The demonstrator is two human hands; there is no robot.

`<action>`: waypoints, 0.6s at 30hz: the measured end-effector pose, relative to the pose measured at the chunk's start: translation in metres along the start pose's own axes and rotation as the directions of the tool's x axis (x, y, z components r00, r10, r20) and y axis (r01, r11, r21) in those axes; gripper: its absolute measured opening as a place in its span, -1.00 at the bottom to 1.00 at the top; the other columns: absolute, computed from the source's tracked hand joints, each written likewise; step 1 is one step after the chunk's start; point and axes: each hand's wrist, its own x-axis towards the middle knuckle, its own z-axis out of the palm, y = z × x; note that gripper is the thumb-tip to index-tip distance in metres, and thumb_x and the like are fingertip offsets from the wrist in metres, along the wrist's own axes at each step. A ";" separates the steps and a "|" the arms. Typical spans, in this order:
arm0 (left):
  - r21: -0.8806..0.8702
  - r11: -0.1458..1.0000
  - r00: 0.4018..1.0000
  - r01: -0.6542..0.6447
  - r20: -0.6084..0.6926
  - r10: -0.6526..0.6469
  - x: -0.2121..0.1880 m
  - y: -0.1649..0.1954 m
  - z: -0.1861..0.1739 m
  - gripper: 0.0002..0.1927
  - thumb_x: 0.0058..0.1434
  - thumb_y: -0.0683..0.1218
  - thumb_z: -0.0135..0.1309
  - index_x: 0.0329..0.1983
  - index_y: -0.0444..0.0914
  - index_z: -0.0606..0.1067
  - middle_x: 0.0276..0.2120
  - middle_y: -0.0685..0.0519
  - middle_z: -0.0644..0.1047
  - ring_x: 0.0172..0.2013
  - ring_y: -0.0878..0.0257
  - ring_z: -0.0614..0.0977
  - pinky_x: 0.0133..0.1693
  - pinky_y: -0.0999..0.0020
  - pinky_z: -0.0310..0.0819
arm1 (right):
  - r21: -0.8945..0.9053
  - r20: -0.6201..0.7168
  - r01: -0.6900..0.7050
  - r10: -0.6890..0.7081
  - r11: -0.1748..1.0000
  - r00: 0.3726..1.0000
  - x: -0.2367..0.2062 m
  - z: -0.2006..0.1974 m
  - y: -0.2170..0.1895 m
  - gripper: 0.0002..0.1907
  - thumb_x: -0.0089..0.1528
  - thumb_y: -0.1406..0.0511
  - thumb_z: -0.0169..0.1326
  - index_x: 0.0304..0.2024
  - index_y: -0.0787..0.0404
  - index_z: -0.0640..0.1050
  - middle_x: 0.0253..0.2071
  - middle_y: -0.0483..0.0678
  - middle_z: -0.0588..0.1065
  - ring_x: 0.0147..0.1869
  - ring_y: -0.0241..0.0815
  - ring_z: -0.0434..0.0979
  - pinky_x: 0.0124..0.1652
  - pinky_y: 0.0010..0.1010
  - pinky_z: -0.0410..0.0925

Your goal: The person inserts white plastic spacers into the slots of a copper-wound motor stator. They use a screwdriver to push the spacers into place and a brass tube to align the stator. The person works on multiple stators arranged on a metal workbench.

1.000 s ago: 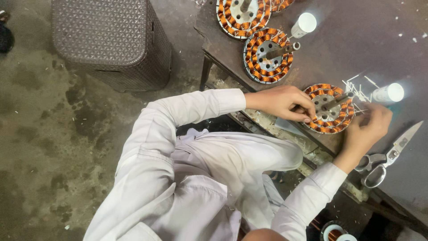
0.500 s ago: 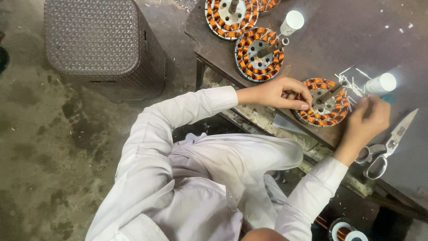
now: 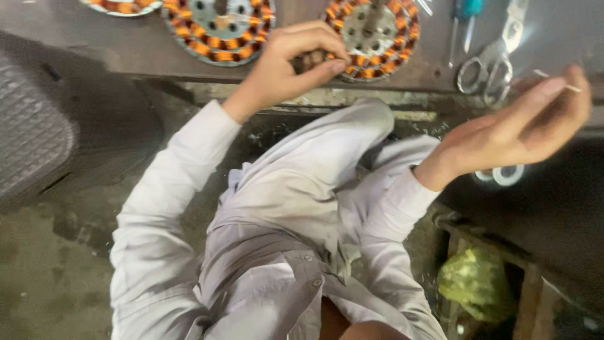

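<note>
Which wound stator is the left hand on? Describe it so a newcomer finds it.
Start at the dark workbench along the top. Follow its front edge to the scissors; the stator lies just left of them. Unlike the other stator, the left hand pinches its rim.

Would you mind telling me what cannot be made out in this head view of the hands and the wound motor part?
- Right hand: motion blur; the thin pale strip at its fingertips is unidentifiable.
- Wound stator: top cut by the frame edge, near rim hidden by the left hand.
- Scissors: blades cut by the top edge.
- Screwdriver: handle cut off.
</note>
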 end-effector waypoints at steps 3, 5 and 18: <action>-0.003 0.997 0.996 -0.072 0.053 0.072 -0.003 0.003 -0.007 -0.91 0.46 -0.27 0.30 -0.06 -0.33 0.60 -0.10 0.04 0.57 -0.28 0.45 0.53 -0.33 0.57 0.35 | 0.254 -0.043 -0.148 0.164 0.956 0.986 -0.018 -0.009 -0.021 -0.77 0.52 0.41 0.09 0.21 0.37 0.46 -0.15 0.01 0.43 -0.25 -0.22 0.33 -0.25 -0.34 0.22; -0.019 0.997 0.994 -0.072 0.084 0.073 -0.005 0.007 -0.010 -0.89 0.45 -0.28 0.32 -0.06 -0.34 0.59 -0.11 0.02 0.58 -0.26 0.42 0.55 -0.31 0.57 0.36 | 0.352 -0.034 -0.217 0.244 0.911 0.969 -0.025 -0.007 -0.036 -0.76 0.55 0.41 0.08 0.24 0.37 0.44 -0.19 0.03 0.41 -0.25 -0.22 0.30 -0.24 -0.37 0.18; 0.031 0.999 0.999 -0.045 -0.007 0.046 -0.006 0.064 0.041 -0.85 0.34 -0.34 0.30 -0.08 -0.36 0.59 -0.16 -0.02 0.63 -0.37 0.39 0.62 -0.35 0.54 0.47 | 0.428 0.071 -0.320 0.322 0.845 0.944 -0.066 -0.004 -0.092 -0.89 0.47 0.45 0.03 0.04 0.36 0.49 -0.11 0.08 0.47 -0.16 -0.18 0.48 -0.22 -0.37 0.36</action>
